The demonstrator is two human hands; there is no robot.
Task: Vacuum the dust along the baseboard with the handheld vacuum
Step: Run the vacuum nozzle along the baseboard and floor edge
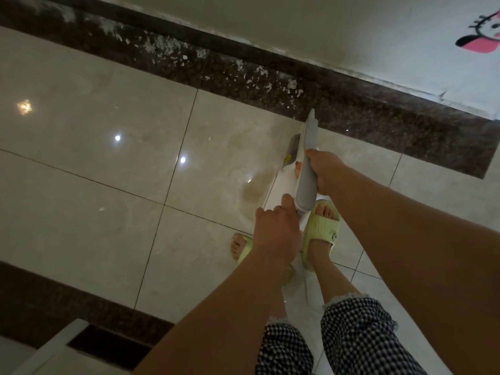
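Observation:
A white and grey handheld vacuum (307,163) points away from me, its narrow nozzle tip reaching the dark speckled border strip (378,123) that runs along the foot of the wall. My right hand (328,171) grips the grey body of the vacuum from the right side. My left hand (276,231) holds its rear end, fingers curled over it. White dust and paper flakes (167,48) lie scattered on the dark strip to the left of the nozzle, trailing off toward the far left.
Glossy beige floor tiles (108,158) spread to the left. My feet in pale green slippers (322,228) stand under the vacuum. A cartoon sticker (484,33) is on the wall at the right. A dark strip and a white edge (65,339) lie at the lower left.

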